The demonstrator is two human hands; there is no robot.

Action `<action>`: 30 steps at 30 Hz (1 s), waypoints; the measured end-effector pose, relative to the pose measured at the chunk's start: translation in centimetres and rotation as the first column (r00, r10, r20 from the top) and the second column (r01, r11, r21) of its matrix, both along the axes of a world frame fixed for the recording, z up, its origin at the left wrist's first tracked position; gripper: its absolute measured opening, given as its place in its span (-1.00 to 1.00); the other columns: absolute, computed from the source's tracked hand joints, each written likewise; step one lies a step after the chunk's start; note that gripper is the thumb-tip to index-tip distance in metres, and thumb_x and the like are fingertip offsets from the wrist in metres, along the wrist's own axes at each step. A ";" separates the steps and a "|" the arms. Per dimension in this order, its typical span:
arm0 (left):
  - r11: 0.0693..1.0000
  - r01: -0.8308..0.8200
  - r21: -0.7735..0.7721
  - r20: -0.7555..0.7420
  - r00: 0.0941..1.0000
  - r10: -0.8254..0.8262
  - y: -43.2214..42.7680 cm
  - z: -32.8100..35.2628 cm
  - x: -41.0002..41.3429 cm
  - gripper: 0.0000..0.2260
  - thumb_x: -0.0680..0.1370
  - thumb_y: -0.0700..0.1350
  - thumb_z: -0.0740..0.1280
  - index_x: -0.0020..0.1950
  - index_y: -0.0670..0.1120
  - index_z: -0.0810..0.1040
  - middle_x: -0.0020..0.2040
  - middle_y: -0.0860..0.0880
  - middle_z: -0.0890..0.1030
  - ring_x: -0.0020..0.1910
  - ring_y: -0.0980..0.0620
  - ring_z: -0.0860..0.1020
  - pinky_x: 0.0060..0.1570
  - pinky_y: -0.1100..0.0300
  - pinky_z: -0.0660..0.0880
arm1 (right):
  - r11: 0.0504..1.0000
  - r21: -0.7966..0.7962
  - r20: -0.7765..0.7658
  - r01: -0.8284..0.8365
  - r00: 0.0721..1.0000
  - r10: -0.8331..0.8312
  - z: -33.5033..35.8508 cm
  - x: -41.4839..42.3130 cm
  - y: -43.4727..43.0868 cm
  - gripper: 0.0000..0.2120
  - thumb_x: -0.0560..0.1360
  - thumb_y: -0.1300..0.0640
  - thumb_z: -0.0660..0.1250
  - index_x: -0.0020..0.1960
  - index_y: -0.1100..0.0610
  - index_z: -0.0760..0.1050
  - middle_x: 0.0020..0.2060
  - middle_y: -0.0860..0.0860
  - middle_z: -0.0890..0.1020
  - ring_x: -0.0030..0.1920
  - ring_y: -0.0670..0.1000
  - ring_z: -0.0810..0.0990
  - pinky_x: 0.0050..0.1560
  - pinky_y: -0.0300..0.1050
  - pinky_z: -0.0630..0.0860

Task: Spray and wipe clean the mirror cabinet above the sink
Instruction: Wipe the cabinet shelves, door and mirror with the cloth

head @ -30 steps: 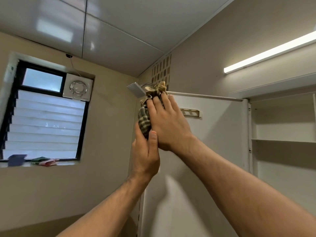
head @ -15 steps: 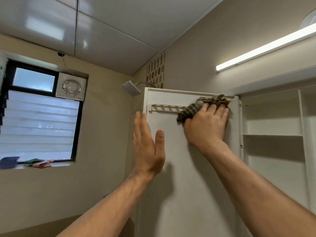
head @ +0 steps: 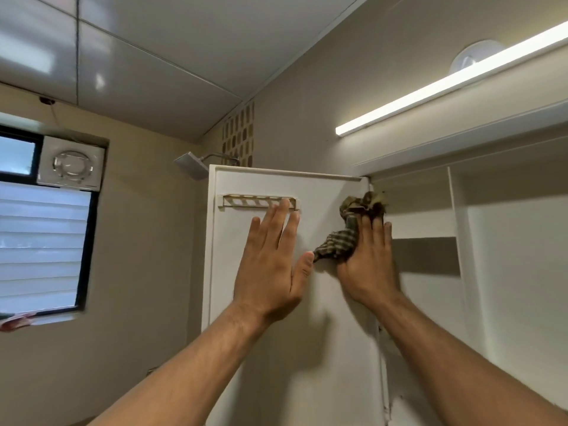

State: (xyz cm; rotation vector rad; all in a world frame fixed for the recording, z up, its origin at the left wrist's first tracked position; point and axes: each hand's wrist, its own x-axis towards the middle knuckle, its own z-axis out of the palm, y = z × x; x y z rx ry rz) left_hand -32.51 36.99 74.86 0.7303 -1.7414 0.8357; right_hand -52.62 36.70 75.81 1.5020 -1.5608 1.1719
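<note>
**Both hands on the open cabinet door, cloth at its hinge edge**

At far left a louvred window (head: pixel 40 241) sits in the beige wall (head: pixel 138 272), with a white fan (head: pixel 72 162) set into its upper corner and something reddish lying on the sill (head: pixel 15 321). Glossy ceiling (head: pixel 153 56) panels run overhead. A square shower head (head: pixel 192 164) juts out just behind the top left corner of the door (head: pixel 261 348).

The door stands swung open, its plain white inner face toward the camera, hiding the wall behind it. A small slotted rack (head: pixel 246 202) is fixed near its top. The left hand (head: pixel 270 265) lies flat on the door, fingers straight and close together, tips reaching the rack's right end, thumb stretched out toward the cloth.

The checked cloth (head: pixel 344 241) is bunched against the door's right, hinged edge, near the top. The right hand (head: pixel 368 265) presses it there, fingers straight and side by side over it; the thumb is hidden. The cloth's lower tip pokes out near the left thumb.

To the right the white cabinet (head: pixel 504 272) is open, a shelf (head: pixel 424 238) crossing it behind the right hand. Above it a lit tube lamp (head: pixel 445 87) runs along the wall.
</note>
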 end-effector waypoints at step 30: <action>0.986 -0.168 0.012 0.219 0.962 0.161 0.0 -10.5 7.9 -0.36 0.65 0.10 0.09 0.66 -0.18 0.13 0.69 -0.17 0.05 0.68 -0.13 -0.01 0.62 -0.18 -0.09 | 0.991 -0.097 0.372 -0.093 0.920 0.123 -14.5 3.9 1.3 -0.24 0.31 0.07 0.29 0.49 0.26 0.32 0.49 0.18 0.31 0.43 0.29 0.29 0.50 0.29 0.26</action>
